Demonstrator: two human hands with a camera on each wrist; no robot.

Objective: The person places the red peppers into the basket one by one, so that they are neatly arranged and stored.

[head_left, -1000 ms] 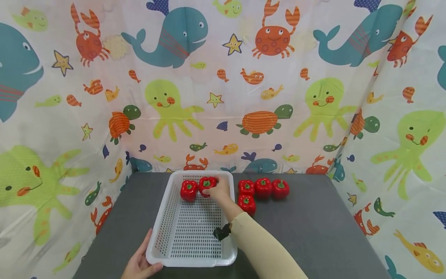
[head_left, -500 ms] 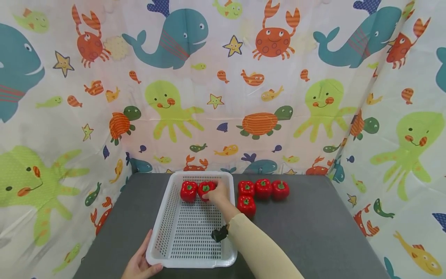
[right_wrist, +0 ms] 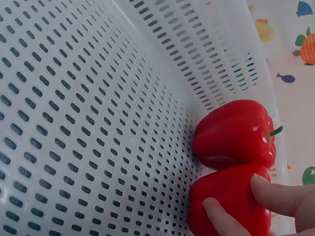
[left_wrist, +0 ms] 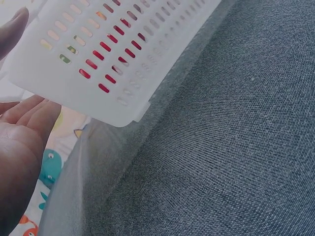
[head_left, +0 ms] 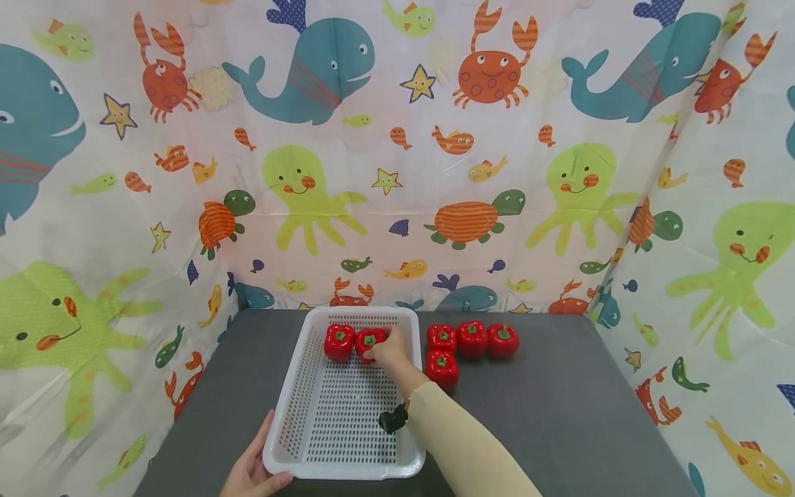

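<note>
In the head view my right hand (head_left: 391,351) reaches into a white perforated plastic basket (head_left: 341,471) and grips a red bell pepper (head_left: 368,339) near the far end. A second red bell pepper (head_left: 339,343) sits right beside it on the left. The right wrist view shows a thumb and finger against the held bell pepper (right_wrist: 224,196), its neighbour lying against the end wall. My left hand (head_left: 251,471) holds the basket's near left corner, fingers along the side and thumb at the front rim. In the left wrist view its fingers (left_wrist: 37,115) pass partly behind the corner.
Right of the basket, several more red bell peppers (head_left: 470,339) stand close together on the dark grey table (head_left: 546,414). A curtain (head_left: 397,207) printed with sea animals rises behind and at both sides. A small black device (head_left: 393,418) is on the right wrist.
My right hand has settled slightly lower with the bell pepper, close against the other one in the basket. The left hand has stayed at the basket corner; the head view shifted a little.
</note>
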